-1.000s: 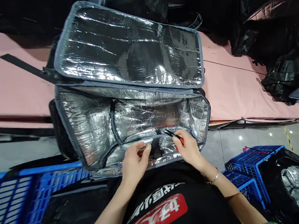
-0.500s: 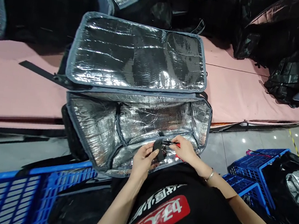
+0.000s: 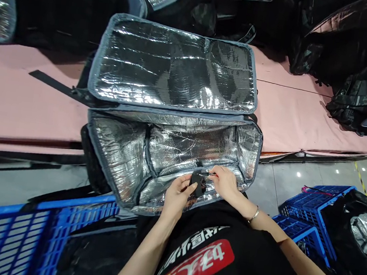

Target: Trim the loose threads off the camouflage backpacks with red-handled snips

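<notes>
A large insulated bag (image 3: 117, 156) with silver foil lining and grey piping stands open before me. Its foil-lined lid (image 3: 174, 71) is folded back onto the pink surface. At the bag's near edge, my left hand (image 3: 178, 192) pinches a short black strap (image 3: 196, 183) between thumb and fingers. Just to the right, my right hand (image 3: 225, 182) is closed round small scissors (image 3: 208, 174); their dark blades point left at the strap. The handles, red in the earlier frame, are mostly covered by my fingers.
A pink-covered table (image 3: 294, 111) runs behind the bag, with black foil-lined bags (image 3: 352, 96) along it. Blue plastic crates (image 3: 6, 240) stand at lower left, with more blue crates (image 3: 320, 208) at lower right. A loose black strap (image 3: 51, 85) lies left of the lid.
The scissors' blades remain close to the strap, while their red handles have become hidden in my right hand. The view has shifted slightly, so the bag appears a little further right.
</notes>
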The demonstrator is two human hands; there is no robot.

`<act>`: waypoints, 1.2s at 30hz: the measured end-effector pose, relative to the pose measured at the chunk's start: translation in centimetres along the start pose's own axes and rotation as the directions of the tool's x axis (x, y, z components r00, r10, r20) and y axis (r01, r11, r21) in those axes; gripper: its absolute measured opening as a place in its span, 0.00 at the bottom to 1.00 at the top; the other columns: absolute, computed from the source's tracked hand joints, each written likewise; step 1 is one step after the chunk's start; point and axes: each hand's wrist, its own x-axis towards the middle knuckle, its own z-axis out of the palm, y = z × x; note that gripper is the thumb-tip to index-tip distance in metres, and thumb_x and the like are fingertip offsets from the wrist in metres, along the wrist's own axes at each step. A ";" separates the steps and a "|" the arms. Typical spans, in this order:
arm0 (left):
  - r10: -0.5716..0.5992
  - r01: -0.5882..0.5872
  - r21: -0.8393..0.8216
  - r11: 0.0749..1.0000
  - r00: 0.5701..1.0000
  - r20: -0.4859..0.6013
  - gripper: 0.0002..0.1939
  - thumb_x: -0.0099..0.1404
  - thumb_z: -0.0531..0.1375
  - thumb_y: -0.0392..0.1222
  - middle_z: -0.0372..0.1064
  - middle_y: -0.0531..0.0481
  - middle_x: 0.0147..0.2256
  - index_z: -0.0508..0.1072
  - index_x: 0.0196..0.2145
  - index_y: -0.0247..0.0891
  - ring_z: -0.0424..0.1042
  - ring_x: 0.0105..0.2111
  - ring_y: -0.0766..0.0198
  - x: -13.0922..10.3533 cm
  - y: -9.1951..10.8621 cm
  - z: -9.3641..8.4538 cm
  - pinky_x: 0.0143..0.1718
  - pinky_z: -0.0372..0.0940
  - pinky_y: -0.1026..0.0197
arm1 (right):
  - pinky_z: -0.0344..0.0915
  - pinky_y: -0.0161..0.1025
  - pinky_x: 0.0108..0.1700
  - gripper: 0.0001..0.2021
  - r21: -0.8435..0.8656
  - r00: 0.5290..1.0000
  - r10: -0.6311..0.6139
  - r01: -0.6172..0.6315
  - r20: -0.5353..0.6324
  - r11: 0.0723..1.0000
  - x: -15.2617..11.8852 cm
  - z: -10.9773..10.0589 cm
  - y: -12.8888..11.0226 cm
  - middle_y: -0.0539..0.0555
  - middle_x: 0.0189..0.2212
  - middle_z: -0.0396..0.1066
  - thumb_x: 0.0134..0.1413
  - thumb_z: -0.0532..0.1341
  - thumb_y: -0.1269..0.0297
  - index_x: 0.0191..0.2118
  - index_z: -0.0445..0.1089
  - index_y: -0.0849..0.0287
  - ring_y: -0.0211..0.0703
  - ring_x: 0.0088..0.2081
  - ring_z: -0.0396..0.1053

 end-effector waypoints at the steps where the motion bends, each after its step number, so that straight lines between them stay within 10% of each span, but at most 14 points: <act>1: -0.001 0.001 0.001 1.000 1.000 0.002 0.32 0.36 0.70 0.50 0.72 0.50 0.29 0.70 0.39 0.34 0.71 0.29 0.62 0.0 0.0 0.0 0.34 0.65 0.59 | 0.60 0.37 0.39 0.03 0.009 1.000 0.012 -0.012 -0.004 1.000 0.0 0.0 0.1 0.52 0.34 0.70 0.58 0.55 0.68 0.38 0.65 0.55 0.43 0.39 0.67; 24: -0.100 0.102 0.004 0.995 0.971 0.216 0.29 0.38 0.69 0.44 0.74 0.42 0.40 0.75 0.42 0.39 0.72 0.35 0.56 1.5 1.3 -1.1 0.31 0.67 0.59 | 0.63 0.35 0.38 0.04 0.261 0.978 0.160 -0.191 0.137 0.946 2.3 1.6 -1.4 0.47 0.29 0.70 0.52 0.59 0.64 0.31 0.68 0.57 0.39 0.33 0.67; 28: -0.090 0.088 0.021 0.996 0.987 0.133 0.17 0.37 0.70 0.47 0.72 0.47 0.26 0.74 0.24 0.35 0.70 0.25 0.61 2.6 0.8 -0.6 0.23 0.65 0.62 | 0.63 0.34 0.43 0.04 0.321 0.998 -0.025 0.003 0.065 0.947 0.2 0.0 -2.2 0.49 0.34 0.70 0.50 0.58 0.71 0.32 0.69 0.57 0.39 0.39 0.68; 32: -0.091 0.091 -0.013 0.996 0.996 0.021 0.19 0.42 0.68 0.52 0.69 0.49 0.21 0.69 0.22 0.35 0.66 0.19 0.67 3.0 0.7 -0.4 0.19 0.62 0.65 | 0.65 0.32 0.39 0.12 0.436 0.911 -0.375 0.273 0.168 0.858 -2.6 -1.5 -2.7 0.48 0.35 0.70 0.47 0.54 0.76 0.29 0.72 0.54 0.36 0.37 0.69; 36: -0.135 0.135 -0.026 0.991 0.991 -0.017 0.20 0.43 0.66 0.54 0.69 0.49 0.21 0.68 0.24 0.33 0.65 0.16 0.69 2.9 1.1 -0.4 0.16 0.59 0.66 | 0.65 0.35 0.37 0.03 0.518 0.979 -0.200 0.158 0.027 0.841 -2.8 -1.5 -2.3 0.50 0.30 0.70 0.46 0.61 0.71 0.29 0.71 0.58 0.39 0.33 0.69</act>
